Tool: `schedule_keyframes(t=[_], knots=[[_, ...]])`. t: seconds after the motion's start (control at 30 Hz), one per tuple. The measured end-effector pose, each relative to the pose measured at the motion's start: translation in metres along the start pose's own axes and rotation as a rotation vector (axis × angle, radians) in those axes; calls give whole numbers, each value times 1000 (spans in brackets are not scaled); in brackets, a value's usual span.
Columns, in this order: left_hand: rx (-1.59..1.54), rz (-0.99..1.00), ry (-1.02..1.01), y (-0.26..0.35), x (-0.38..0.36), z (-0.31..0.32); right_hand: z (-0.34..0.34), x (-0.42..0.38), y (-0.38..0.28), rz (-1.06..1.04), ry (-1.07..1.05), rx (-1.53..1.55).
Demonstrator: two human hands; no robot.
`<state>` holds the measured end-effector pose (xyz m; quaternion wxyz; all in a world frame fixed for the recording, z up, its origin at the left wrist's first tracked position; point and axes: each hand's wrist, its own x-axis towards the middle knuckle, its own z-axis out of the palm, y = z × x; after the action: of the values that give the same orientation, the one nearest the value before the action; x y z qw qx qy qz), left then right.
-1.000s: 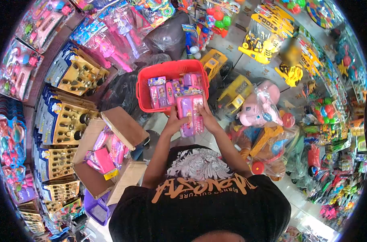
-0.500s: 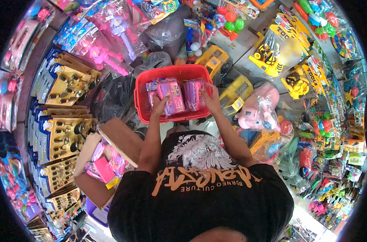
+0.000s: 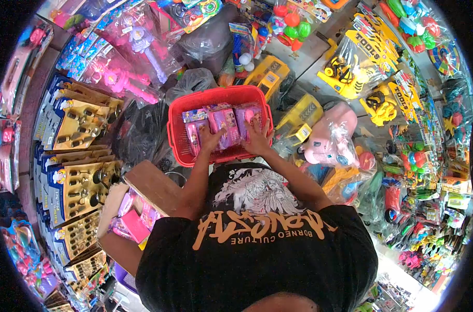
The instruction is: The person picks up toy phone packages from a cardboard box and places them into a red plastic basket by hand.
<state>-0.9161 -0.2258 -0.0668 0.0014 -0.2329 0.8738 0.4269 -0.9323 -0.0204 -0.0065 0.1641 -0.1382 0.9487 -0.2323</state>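
Head | left hand (image 3: 210, 140), right hand (image 3: 257, 141): fingers spread over packs (image 3: 228, 122), grip unclear | red basket (image 3: 221, 94): floor mostly hidden

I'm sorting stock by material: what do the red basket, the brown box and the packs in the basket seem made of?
Basket: probably moulded plastic, slightly glossy; even red colour, smooth rounded rim.
Box: apparently cardboard, matte; plain brown, stiff flat flap.
Packs: likely clear plastic film outside, shiny with glare; the pink-purple contents could be plastic too.
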Motion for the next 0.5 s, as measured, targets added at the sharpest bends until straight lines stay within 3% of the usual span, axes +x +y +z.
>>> schedule_keyframes(t=[0.07,0.17,0.27,0.5], knots=[[-178,38,-43,0,-2,-3,-4,1,-5,59,-92,-71],[-80,102,13,-10,0,2,11,4,-1,58,40,-95],[26,-18,-90,11,-9,-8,10,1,-1,7,11,-102],[-158,34,180,5,-14,2,-18,-15,-4,-28,185,130]])
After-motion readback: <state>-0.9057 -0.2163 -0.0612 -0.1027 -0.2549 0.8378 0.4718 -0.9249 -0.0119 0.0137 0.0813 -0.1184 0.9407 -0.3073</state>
